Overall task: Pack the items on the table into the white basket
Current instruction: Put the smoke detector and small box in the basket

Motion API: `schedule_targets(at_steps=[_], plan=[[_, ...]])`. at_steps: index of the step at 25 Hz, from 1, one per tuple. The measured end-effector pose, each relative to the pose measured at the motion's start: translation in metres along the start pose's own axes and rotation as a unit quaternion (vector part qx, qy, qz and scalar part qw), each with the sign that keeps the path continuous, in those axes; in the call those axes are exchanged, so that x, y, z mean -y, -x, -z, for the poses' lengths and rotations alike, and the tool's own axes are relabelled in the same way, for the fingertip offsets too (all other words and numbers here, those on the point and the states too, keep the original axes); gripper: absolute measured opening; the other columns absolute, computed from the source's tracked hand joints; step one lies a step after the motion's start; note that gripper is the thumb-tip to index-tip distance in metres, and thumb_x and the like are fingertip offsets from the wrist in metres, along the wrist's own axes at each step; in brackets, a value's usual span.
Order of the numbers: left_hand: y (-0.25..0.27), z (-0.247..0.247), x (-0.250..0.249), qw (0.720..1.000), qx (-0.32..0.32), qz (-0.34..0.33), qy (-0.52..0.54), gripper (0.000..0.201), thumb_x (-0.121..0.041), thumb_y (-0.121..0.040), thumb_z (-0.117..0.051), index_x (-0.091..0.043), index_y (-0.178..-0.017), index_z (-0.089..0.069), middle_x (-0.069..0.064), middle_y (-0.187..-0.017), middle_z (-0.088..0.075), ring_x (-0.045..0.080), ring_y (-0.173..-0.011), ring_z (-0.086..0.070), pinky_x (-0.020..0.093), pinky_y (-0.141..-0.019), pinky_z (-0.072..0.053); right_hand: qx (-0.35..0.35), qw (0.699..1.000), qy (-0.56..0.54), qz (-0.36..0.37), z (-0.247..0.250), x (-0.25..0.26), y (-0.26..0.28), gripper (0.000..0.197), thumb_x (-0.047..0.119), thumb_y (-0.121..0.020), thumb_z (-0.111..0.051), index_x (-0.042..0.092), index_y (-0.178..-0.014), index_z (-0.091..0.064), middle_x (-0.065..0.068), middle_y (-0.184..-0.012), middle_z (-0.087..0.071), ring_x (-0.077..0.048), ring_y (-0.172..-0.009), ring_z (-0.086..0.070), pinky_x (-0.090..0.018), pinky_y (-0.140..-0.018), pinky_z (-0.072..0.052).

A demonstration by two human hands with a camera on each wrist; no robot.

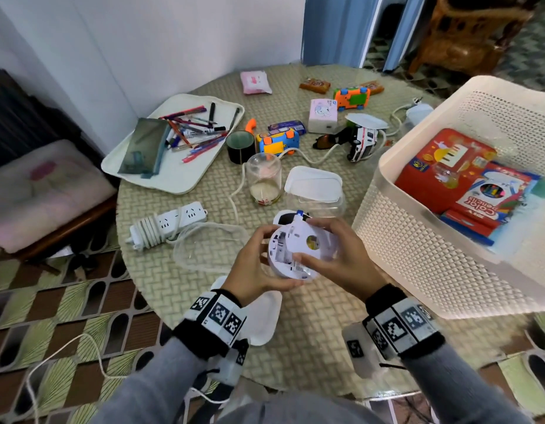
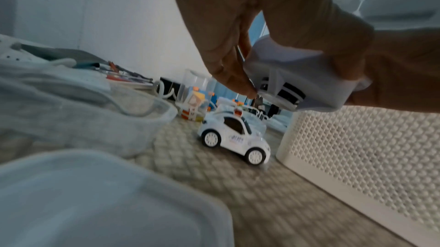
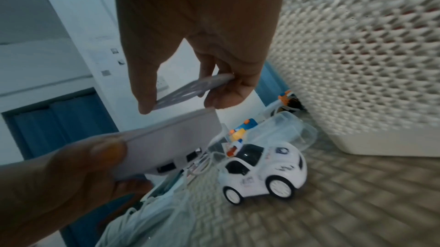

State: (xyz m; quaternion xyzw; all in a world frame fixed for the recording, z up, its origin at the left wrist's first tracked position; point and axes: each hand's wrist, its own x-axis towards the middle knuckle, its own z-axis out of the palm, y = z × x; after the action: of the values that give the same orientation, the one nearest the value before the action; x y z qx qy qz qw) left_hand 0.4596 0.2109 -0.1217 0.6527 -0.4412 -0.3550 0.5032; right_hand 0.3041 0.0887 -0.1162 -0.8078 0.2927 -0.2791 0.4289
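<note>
Holding a round white device [image 1: 291, 255] in my left hand [image 1: 256, 270], fingers curled round it, while my right hand [image 1: 341, 255] pinches its thin cover disc [image 3: 190, 89] beside the white basket [image 1: 418, 255].

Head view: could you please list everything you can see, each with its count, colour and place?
table: 1, woven beige, centre
basket: 1, white, right, holds red box and pencil packs
tray: 1, white, far left, holds pens and a grey pouch
power strip: 1, white, left
glass jar: 1, clear, middle
plastic tubs: 2, clear, middle and near left
toy cars: 4; two white, two orange and multicoloured; mostly at the back
tissue packs: 2, pink, back
round device: 1, white, held above table
left hand: grips the device
right hand: holds its thin cover
</note>
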Motion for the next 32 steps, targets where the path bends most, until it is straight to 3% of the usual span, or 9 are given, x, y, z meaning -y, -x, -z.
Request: schedule_targets(at_steps=[3,7,11,14,18,23,27,30,32], plan=[[-0.003,0.016,-0.010,0.999,0.018,-0.018,0.020,0.089,-0.011,-0.050,-0.093,-0.022,-0.125,-0.045,-0.017,-0.115,-0.060,0.014,-0.098,-0.065,0.030,-0.080,-0.056,0.028,0.999,-0.001,0.034,-0.005,0.024,-0.012,0.064,0.050,-0.064,-0.078,0.019,-0.117,-0.060,0.003,-0.118,-0.058,-0.006,-0.111,-0.053,-0.021,-0.090,-0.044],[-0.008,0.031,-0.014,0.998,0.032,-0.029,0.046,0.091,-0.011,-0.051,-0.091,-0.021,-0.128,-0.043,-0.006,-0.122,-0.056,0.020,-0.101,-0.065,0.037,-0.081,-0.056,0.049,0.997,0.007,0.055,-0.011,0.039,-0.026,0.058,0.043,-0.065,-0.079,0.021,-0.116,-0.061,0.007,-0.113,-0.058,-0.001,-0.109,-0.052,-0.018,-0.089,-0.043],[-0.016,0.044,-0.014,0.997,0.051,-0.032,0.058,0.093,-0.005,-0.053,-0.090,-0.019,-0.131,-0.043,-0.005,-0.125,-0.057,0.018,-0.107,-0.062,0.035,-0.082,-0.055,0.054,0.996,0.007,0.064,-0.017,0.041,-0.033,0.057,0.042,-0.063,-0.080,0.030,-0.115,-0.061,0.005,-0.112,-0.056,0.002,-0.106,-0.052,-0.011,-0.088,-0.041],[-0.020,0.053,-0.016,0.996,0.058,-0.026,0.068,0.093,-0.004,-0.052,-0.090,-0.019,-0.132,-0.045,-0.008,-0.124,-0.058,0.018,-0.105,-0.063,0.033,-0.081,-0.055,0.057,0.997,0.007,0.051,-0.021,0.042,-0.037,0.061,0.053,-0.058,-0.078,0.038,-0.115,-0.060,0.012,-0.113,-0.055,0.005,-0.108,-0.051,-0.011,-0.089,-0.041],[-0.027,0.059,-0.017,0.996,0.066,-0.030,0.061,0.091,-0.001,-0.050,-0.091,-0.020,-0.128,-0.048,-0.012,-0.119,-0.059,0.015,-0.094,-0.066,0.025,-0.071,-0.053,0.056,0.998,0.011,0.037,-0.021,0.041,-0.042,0.065,0.051,-0.056,-0.085,0.036,-0.116,-0.063,0.020,-0.112,-0.051,0.009,-0.108,-0.049,-0.006,-0.087,-0.038],[-0.031,0.059,-0.016,0.996,0.051,-0.028,0.067,0.089,0.000,-0.050,-0.091,-0.020,-0.126,-0.050,-0.009,-0.117,-0.060,0.013,-0.090,-0.067,0.022,-0.067,-0.051,0.079,0.996,0.018,0.033,-0.023,0.038,-0.049,0.064,0.053,-0.060,-0.082,0.033,-0.117,-0.063,0.008,-0.119,-0.052,0.002,-0.115,-0.049,-0.012,-0.092,-0.040],[-0.035,0.067,-0.016,0.996,0.046,-0.025,0.074,0.089,-0.007,-0.047,-0.092,-0.025,-0.125,-0.053,-0.011,-0.116,-0.062,0.020,-0.096,-0.067,0.036,-0.077,-0.057,0.131,0.989,0.000,0.062,-0.019,0.035,-0.055,0.063,0.053,-0.071,-0.069,0.027,-0.127,-0.058,0.001,-0.130,-0.049,-0.004,-0.124,-0.045,-0.011,-0.093,-0.042],[-0.037,0.072,-0.021,0.997,0.039,-0.030,0.067,0.087,-0.012,-0.046,-0.093,-0.031,-0.121,-0.053,-0.013,-0.116,-0.062,0.019,-0.098,-0.067,0.038,-0.081,-0.057,0.084,0.993,-0.069,0.040,-0.017,0.032,-0.055,0.062,0.042,-0.066,-0.080,0.019,-0.119,-0.058,-0.003,-0.124,-0.057,-0.012,-0.116,-0.056,-0.028,-0.086,-0.054],[-0.038,0.073,-0.023,0.997,0.037,-0.035,0.053,0.088,-0.009,-0.047,-0.093,-0.029,-0.122,-0.052,-0.014,-0.116,-0.061,0.018,-0.100,-0.066,0.039,-0.081,-0.058,0.060,0.992,-0.112,0.014,-0.018,0.030,-0.053,0.063,0.031,-0.062,-0.088,0.014,-0.115,-0.059,-0.004,-0.121,-0.061,-0.013,-0.112,-0.060,-0.030,-0.086,-0.055]])
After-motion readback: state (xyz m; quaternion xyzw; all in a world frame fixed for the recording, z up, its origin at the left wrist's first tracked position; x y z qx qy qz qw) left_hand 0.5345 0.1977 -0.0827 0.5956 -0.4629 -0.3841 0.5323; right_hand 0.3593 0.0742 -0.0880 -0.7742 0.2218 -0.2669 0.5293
